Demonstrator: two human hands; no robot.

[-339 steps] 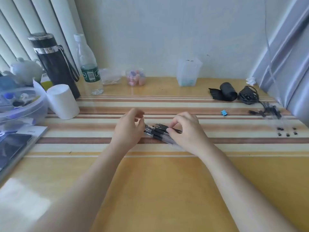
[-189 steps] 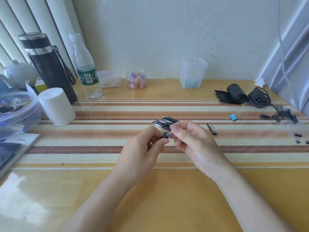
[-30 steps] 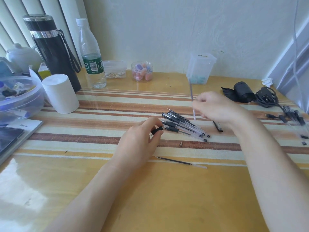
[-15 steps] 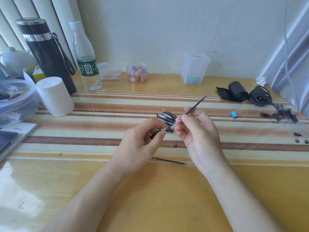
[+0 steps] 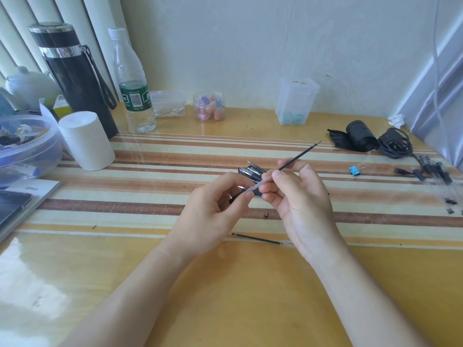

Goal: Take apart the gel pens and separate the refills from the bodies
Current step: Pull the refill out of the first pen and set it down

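Grip: right hand [image 5: 298, 196] pinched on a bare refill [image 5: 298, 157], tip angled up and away; left hand [image 5: 213, 206] pinched on a small dark piece at its lower end. Step, judged: parting them. Next: lay refill beside the freed refill [image 5: 258, 239] on tabletop [image 5: 225, 296], apart from the pen pile [image 5: 251, 170].
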